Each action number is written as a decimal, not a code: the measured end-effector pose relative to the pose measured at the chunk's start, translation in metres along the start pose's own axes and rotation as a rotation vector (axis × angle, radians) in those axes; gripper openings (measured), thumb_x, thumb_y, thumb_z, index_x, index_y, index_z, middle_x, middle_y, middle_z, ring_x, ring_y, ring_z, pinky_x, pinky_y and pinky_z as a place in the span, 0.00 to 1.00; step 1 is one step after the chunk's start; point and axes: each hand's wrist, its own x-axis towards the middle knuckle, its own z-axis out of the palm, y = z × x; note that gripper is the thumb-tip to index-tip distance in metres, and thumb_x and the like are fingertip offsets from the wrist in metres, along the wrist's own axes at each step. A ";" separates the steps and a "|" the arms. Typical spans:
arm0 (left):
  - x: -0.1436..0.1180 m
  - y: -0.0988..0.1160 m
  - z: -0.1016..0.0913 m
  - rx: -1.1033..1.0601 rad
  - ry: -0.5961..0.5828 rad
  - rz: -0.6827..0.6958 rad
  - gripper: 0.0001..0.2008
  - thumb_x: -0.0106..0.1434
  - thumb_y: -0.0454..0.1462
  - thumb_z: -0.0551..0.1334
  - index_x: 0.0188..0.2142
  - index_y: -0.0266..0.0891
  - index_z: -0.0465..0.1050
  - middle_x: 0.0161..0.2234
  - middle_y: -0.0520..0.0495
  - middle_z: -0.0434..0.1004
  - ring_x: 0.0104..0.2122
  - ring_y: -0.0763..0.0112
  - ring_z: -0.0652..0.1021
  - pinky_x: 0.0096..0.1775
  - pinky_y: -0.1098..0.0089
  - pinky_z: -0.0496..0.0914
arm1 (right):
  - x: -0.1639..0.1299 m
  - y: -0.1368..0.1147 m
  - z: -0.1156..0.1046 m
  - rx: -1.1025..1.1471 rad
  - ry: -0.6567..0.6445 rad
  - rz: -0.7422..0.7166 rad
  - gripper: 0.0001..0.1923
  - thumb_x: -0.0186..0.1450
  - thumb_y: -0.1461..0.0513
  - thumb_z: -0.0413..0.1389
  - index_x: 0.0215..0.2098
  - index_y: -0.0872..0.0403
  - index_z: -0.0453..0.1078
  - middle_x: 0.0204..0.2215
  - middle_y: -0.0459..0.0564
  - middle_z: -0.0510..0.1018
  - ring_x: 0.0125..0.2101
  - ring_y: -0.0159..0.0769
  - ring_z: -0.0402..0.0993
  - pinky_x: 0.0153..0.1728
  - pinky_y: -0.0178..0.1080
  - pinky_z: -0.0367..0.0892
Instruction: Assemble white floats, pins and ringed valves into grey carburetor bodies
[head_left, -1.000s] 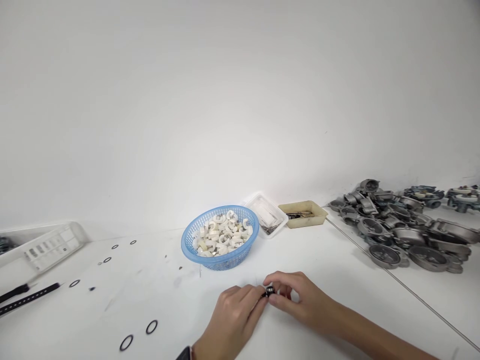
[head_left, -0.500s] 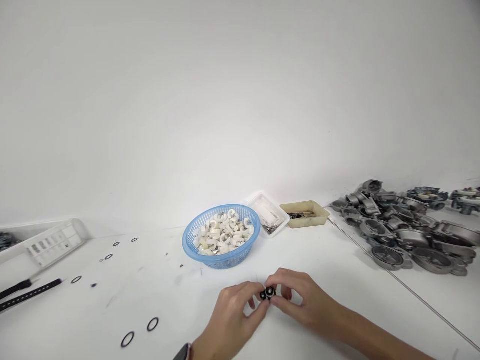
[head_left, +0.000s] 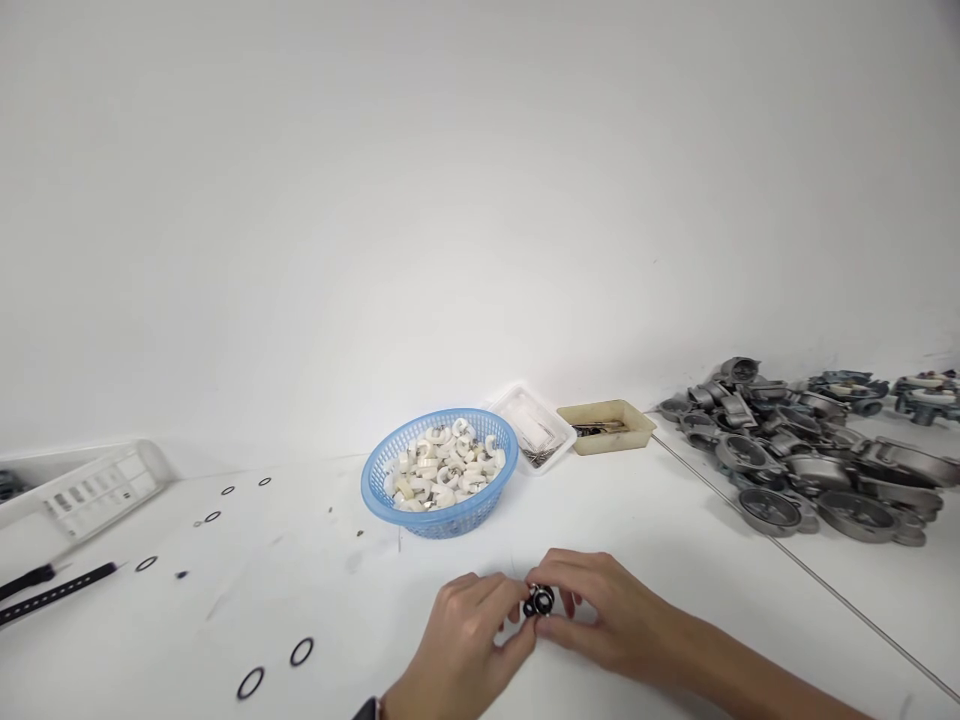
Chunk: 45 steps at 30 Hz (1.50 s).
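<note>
A small black-and-silver part (head_left: pixel 541 602) is held at the near middle, just above or on the table; which of the two cannot be told. It is pinched from the left by the thumb and fingers of the left hand (head_left: pixel 472 625) and from the right by those of the right hand (head_left: pixel 604 610). As a judgement, the part could be dropped if either pinch were loosened or the two grips were turned unevenly; its rounded ends could then be sent rolling. The black rings (head_left: pixel 292 659), strewn to the left, could be scattered if the left forearm were swept outward.

The white table (head_left: pixel 660 530) is marked by smudges and dark specks and crossed at the right by a thin line. Beyond the hands, a blue basket (head_left: pixel 469 523) is filled with white pieces (head_left: pixel 446 470); metal castings (head_left: pixel 795 450) are heaped far right. The room is closed off by a plain pale wall (head_left: pixel 480 200).
</note>
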 end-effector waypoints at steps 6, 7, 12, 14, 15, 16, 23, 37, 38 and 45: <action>0.000 0.000 0.001 -0.029 0.051 0.009 0.04 0.66 0.32 0.63 0.35 0.42 0.71 0.24 0.56 0.76 0.22 0.72 0.76 0.29 0.70 0.67 | 0.001 -0.001 -0.002 0.002 -0.032 -0.018 0.08 0.75 0.58 0.54 0.44 0.50 0.74 0.34 0.44 0.75 0.31 0.34 0.70 0.36 0.35 0.64; 0.000 -0.001 0.001 -0.042 0.073 0.016 0.04 0.66 0.32 0.63 0.36 0.43 0.71 0.24 0.57 0.75 0.21 0.72 0.76 0.28 0.71 0.66 | 0.001 -0.001 -0.002 0.017 -0.037 -0.017 0.08 0.76 0.58 0.53 0.44 0.51 0.74 0.34 0.44 0.75 0.31 0.33 0.70 0.36 0.35 0.64; -0.002 -0.002 0.004 -0.050 0.106 0.026 0.03 0.69 0.33 0.60 0.39 0.43 0.71 0.23 0.59 0.75 0.21 0.73 0.76 0.28 0.70 0.65 | 0.002 0.003 -0.001 0.123 -0.043 0.003 0.11 0.77 0.56 0.52 0.41 0.51 0.73 0.33 0.43 0.74 0.30 0.33 0.69 0.34 0.34 0.63; -0.002 -0.002 0.004 -0.036 0.103 0.030 0.03 0.70 0.34 0.60 0.39 0.43 0.71 0.23 0.59 0.75 0.20 0.72 0.76 0.28 0.70 0.66 | 0.003 0.004 0.000 0.149 -0.037 0.030 0.11 0.76 0.55 0.54 0.38 0.51 0.72 0.32 0.43 0.73 0.30 0.33 0.68 0.34 0.34 0.63; -0.002 -0.002 0.004 -0.029 0.103 0.034 0.03 0.71 0.35 0.60 0.38 0.43 0.70 0.22 0.59 0.75 0.20 0.72 0.76 0.28 0.70 0.65 | 0.003 0.005 0.000 0.154 -0.035 0.046 0.11 0.75 0.55 0.55 0.38 0.51 0.73 0.32 0.43 0.73 0.31 0.33 0.68 0.34 0.35 0.63; -0.001 -0.002 0.004 -0.022 0.104 0.041 0.03 0.71 0.35 0.59 0.38 0.43 0.70 0.22 0.59 0.75 0.19 0.72 0.76 0.28 0.70 0.65 | 0.004 0.005 0.001 0.155 -0.035 0.062 0.09 0.74 0.56 0.56 0.39 0.50 0.73 0.32 0.43 0.74 0.31 0.33 0.69 0.35 0.35 0.63; -0.004 -0.004 0.006 0.024 0.110 0.105 0.05 0.71 0.37 0.61 0.36 0.42 0.69 0.22 0.56 0.76 0.21 0.70 0.76 0.27 0.68 0.61 | 0.001 0.006 0.003 -0.003 -0.083 0.062 0.03 0.72 0.58 0.59 0.42 0.49 0.72 0.33 0.42 0.74 0.30 0.34 0.69 0.32 0.35 0.62; -0.007 0.012 0.009 -0.026 0.130 0.128 0.10 0.66 0.32 0.57 0.29 0.42 0.60 0.19 0.59 0.69 0.17 0.76 0.67 0.26 0.68 0.57 | -0.001 0.009 0.004 -0.271 -0.095 -0.119 0.31 0.77 0.38 0.42 0.34 0.52 0.67 0.29 0.45 0.74 0.28 0.36 0.69 0.31 0.37 0.59; -0.007 0.012 0.009 -0.027 0.124 0.127 0.10 0.67 0.31 0.57 0.29 0.42 0.60 0.20 0.59 0.69 0.17 0.76 0.67 0.26 0.68 0.57 | -0.001 0.008 0.004 -0.261 -0.098 -0.117 0.32 0.77 0.38 0.40 0.33 0.52 0.66 0.28 0.45 0.73 0.28 0.35 0.69 0.31 0.37 0.59; -0.005 0.016 0.002 -0.016 0.099 0.137 0.13 0.72 0.33 0.55 0.29 0.42 0.59 0.20 0.58 0.68 0.17 0.75 0.66 0.26 0.68 0.57 | -0.002 0.016 0.009 -0.163 -0.103 -0.117 0.28 0.79 0.42 0.41 0.32 0.52 0.63 0.28 0.44 0.72 0.27 0.33 0.67 0.30 0.35 0.59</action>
